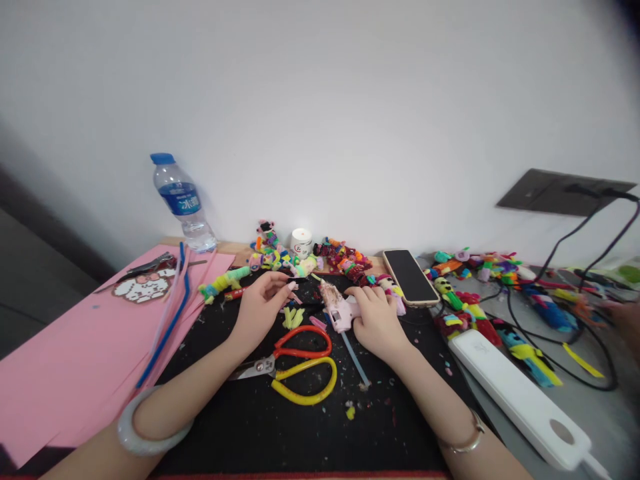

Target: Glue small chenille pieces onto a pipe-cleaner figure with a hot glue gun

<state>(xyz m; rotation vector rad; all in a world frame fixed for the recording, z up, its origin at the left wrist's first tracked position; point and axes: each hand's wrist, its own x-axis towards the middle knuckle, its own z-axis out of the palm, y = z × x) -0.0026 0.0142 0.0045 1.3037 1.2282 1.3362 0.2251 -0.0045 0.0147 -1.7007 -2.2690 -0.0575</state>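
Note:
My right hand (377,320) is wrapped round the handle of a pale pink hot glue gun (340,315), its crusted nozzle pointing away from me. A clear glue stick (356,360) juts out of the gun's back end. Just left of the nozzle, my left hand (265,303) has thumb and fingers pinched together; a small dark thing shows at the fingertips, too small to name. Below both hands lie scissors (305,363) with one red and one yellow handle loop. Yellow-green fuzzy scraps (293,318) rest between the hands.
A black mat (240,427) with crumbs lies under my arms. Pink paper sheets (55,353), blue pipe cleaners (165,333) and a water bottle (183,203) are left. A phone (411,277), fuzzy dolls (520,340), cables and a white power strip (520,397) are right. Another person's hand (625,323) shows at the right edge.

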